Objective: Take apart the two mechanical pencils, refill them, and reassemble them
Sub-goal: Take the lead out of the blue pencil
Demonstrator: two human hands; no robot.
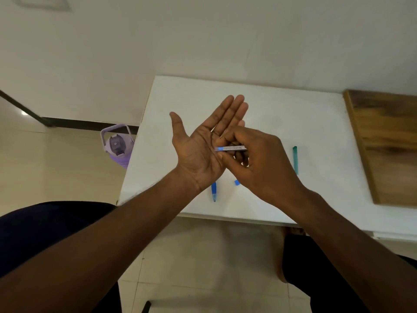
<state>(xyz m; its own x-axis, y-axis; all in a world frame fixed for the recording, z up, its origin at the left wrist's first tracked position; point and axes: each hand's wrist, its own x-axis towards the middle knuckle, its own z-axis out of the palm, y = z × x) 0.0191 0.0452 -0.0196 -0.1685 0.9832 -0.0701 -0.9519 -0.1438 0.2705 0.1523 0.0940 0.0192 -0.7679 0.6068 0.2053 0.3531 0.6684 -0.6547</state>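
Both forearms reach over the table (270, 105). Right hand (259, 161) pinches the lead case (230, 149), tipped over the flat, spread left hand (203, 141), apparently to catch leads. Blue pencil (213, 192) and green pencil (295, 159) lie below, apart.

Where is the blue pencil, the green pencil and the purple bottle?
Blue pencil (213, 192): head view, on the barrel showing below the left wrist.
Green pencil (295, 159): head view, on the middle of its barrel.
Purple bottle (117, 145): head view, on its lid, on the floor beside the table.
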